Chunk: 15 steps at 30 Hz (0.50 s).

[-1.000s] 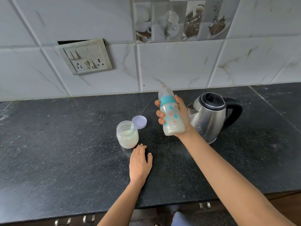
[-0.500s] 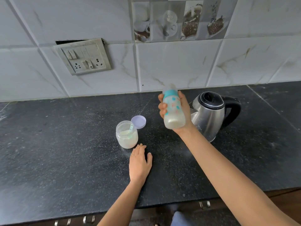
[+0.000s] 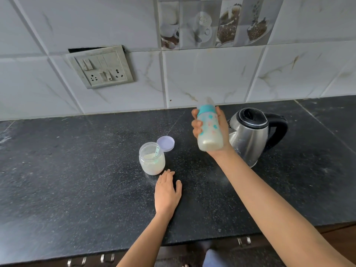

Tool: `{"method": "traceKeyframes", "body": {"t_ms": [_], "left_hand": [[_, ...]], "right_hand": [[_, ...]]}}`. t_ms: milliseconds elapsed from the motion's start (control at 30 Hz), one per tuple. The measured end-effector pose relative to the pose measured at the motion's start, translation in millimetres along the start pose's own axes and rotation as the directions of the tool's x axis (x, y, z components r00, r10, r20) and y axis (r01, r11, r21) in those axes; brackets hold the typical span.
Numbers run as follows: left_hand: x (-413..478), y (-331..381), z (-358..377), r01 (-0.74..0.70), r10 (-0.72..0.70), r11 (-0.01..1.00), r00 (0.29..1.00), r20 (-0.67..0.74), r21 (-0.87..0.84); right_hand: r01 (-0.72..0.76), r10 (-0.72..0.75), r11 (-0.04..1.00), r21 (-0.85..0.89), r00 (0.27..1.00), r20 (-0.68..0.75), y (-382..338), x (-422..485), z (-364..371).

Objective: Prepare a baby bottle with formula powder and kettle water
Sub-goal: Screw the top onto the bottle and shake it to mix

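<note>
1. The right hand (image 3: 223, 132) is curled round a clear plastic baby bottle with a teal collar and coloured prints (image 3: 209, 130). Its fingers (image 3: 196, 124) wrap the bottle's left side, and the thumb and palm are on its right side.
2. The bottle is held off the counter, roughly upright, just right of the frame's centre. Pale milky liquid fills its lower part. Its outline is blurred, so I cannot make out the teat end.
3. The left hand (image 3: 167, 193) lies palm down on the speckled black stone countertop (image 3: 77, 170), below centre. The fingers are straight and together, the thumb is spread, and it holds nothing. A thin ring (image 3: 159, 183) shows on one finger.
4. Just beyond its fingertips stands a small open clear jar of cream-coloured powder (image 3: 152, 160), with a pale teal scoop (image 3: 157, 150) stuck in the powder.
5. A round lilac lid (image 3: 165, 143) lies on the counter just behind the jar, to its upper right.
6. A stainless steel electric kettle with a black lid and handle (image 3: 248, 135) stands behind the right hand, at right of centre, with its handle turned to the right.
7. White marbled wall tiles (image 3: 212, 74) fill the upper frame. A grey switch and socket plate (image 3: 101, 67) sits at upper left, and tiles with cup pictures (image 3: 215, 22) run along the top.
</note>
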<state>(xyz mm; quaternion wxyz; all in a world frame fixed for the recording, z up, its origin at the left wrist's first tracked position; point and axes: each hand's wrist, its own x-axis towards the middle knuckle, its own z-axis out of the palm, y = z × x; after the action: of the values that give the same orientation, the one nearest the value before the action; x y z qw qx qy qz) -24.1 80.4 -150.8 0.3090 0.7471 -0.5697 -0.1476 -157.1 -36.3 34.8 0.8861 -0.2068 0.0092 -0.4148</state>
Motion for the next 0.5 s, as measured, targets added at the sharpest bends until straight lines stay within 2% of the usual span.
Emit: {"method": "traceKeyframes", "body": {"t_ms": [100, 233, 267, 367, 400, 500], "left_hand": [[-1, 0, 0, 0.000, 0.000, 1.000, 1.000, 0.000, -0.005], [0, 1, -1, -0.002, 0.002, 1.000, 1.000, 0.006, -0.006], [0, 1, -1, -0.002, 0.002, 1.000, 1.000, 0.007, -0.002], [1, 1, -1, -0.003, 0.003, 1.000, 1.000, 0.009, 0.006], [1, 1, -1, -0.003, 0.003, 1.000, 1.000, 0.007, 0.003], [0, 2, -1, -0.002, 0.002, 1.000, 1.000, -0.001, -0.009]], "right_hand": [[0.039, -0.038, 0.999, 0.004, 0.995, -0.091, 0, 2, 0], [-0.061, 0.074, 0.986, -0.157, 0.994, 0.075, 2, -4, 1], [-0.051, 0.061, 0.986, -0.158, 0.996, 0.059, -1, -4, 3], [0.049, -0.062, 0.994, -0.095, 0.989, -0.137, -9, -1, 1], [0.048, -0.062, 0.994, -0.097, 0.986, -0.154, -8, -1, 1], [-0.074, 0.075, 0.974, -0.212, 0.997, -0.006, 1, -5, -1]]}}
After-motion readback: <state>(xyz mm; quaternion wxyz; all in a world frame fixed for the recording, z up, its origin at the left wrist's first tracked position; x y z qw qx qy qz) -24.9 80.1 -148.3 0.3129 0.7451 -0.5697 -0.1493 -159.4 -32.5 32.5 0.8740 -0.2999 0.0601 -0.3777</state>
